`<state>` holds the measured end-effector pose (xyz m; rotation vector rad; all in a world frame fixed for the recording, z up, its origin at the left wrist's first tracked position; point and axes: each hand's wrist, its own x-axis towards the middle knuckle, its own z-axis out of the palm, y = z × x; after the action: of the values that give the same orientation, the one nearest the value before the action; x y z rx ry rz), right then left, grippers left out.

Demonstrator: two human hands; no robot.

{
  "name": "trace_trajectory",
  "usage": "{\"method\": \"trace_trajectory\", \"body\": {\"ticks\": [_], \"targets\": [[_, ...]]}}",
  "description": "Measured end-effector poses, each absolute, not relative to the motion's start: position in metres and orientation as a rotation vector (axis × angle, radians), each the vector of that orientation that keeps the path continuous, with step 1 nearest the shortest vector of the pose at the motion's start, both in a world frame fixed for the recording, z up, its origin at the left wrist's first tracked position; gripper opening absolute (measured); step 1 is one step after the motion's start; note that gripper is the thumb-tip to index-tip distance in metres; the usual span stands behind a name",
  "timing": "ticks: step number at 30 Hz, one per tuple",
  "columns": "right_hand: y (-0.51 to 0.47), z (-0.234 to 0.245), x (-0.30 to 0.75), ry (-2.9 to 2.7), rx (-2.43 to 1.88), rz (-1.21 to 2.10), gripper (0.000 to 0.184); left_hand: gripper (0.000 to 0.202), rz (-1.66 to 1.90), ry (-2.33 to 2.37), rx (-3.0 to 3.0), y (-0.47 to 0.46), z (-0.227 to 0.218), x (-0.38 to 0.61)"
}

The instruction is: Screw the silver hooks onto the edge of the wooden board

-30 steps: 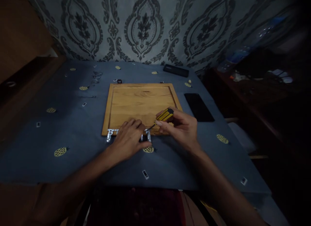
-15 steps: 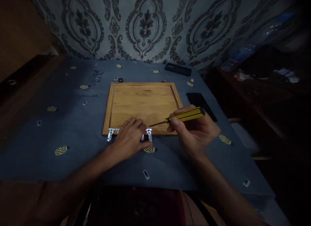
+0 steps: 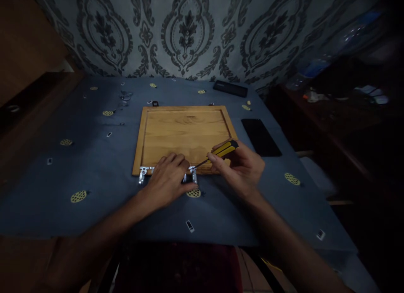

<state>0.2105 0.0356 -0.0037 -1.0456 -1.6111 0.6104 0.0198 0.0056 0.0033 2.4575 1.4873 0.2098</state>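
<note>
In the head view, the wooden panel [image 3: 186, 133] lies flat on the desk [image 3: 107, 209], its long sides running left to right and its near edge under the left hand [image 3: 170, 173]. That hand rests palm down, thumb out; whether its hidden fingertips grip anything, I cannot tell. The right hand [image 3: 241, 169] grips a yellow-and-black screwdriver [image 3: 224, 149], which slants down leftward to the right-end metal fitting [image 3: 193, 175] on that edge. The left hand is nearer this fitting, just beside it.
</note>
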Motion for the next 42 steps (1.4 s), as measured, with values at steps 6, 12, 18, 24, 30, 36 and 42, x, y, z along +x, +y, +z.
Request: {"method": "trace_trajectory", "body": {"ticks": [6,12,18,24,30,36,42], "targets": [[0.037,-0.006,0.210,-1.636,-1.018,0.632,0.026,0.040,0.228,1.486,2.469,0.006,0.002,0.020],[0.038,-0.001,0.210,-1.690,-0.928,0.638,0.020,0.042,0.192,1.499,2.462,0.007,0.002,0.021],[0.034,0.011,0.208,-1.671,-0.916,0.902,0.022,0.039,0.222,1.500,2.472,0.006,0.001,0.021],[0.036,0.015,0.214,-1.731,-0.839,1.026,0.024,0.041,0.214,1.485,2.453,0.006,0.002,0.021],[0.037,0.014,0.212,-1.774,-0.847,0.896,0.018,0.039,0.220,1.496,2.444,0.005,0.002,0.021],[0.035,0.009,0.208,-1.716,-1.006,0.745,0.027,0.042,0.208,1.493,2.441,0.005,0.003,0.022],[0.035,0.008,0.205,-1.619,-1.052,0.657,0.032,0.037,0.222,1.498,2.434,0.005,0.005,0.022]]}}
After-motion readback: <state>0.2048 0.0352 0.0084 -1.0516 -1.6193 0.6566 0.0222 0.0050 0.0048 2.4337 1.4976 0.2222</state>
